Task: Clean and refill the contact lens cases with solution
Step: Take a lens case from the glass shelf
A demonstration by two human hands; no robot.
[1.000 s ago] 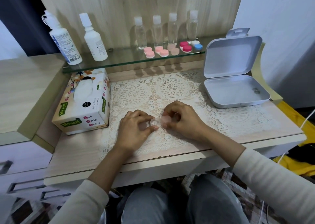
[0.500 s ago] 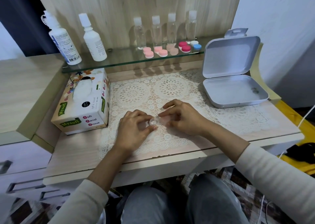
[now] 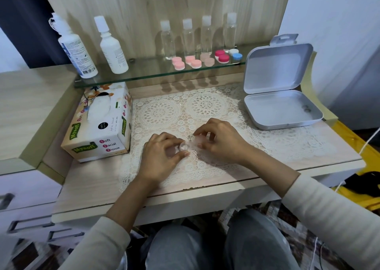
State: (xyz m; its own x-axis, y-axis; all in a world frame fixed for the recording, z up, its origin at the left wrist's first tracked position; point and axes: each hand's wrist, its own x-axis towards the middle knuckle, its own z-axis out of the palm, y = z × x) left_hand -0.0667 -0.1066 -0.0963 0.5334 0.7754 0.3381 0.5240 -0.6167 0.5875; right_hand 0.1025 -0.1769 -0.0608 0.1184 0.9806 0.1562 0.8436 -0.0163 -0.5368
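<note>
Two hands hide most of the clear lens case

It lies on the lace mat, near middle, barely visible. The left hand pinches its left cup; the right hand curls round the right end — cap or cup, unclear. The tissue box at left reads "Mysoft" and "Soft Facial Tissue"; the far bottle has an unreadable label.

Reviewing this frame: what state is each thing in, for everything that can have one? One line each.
Tin: open, lid propped up.
Tissue box: open, tissue sticking out.
White bottles: upright, capped.
Clear bottles: upright, capped.
Shelf cases: caps on.
Clear case: on the mat, pinched from both ends.
Left hand: pinches the clear case.
Right hand: pinches the clear case.
</note>
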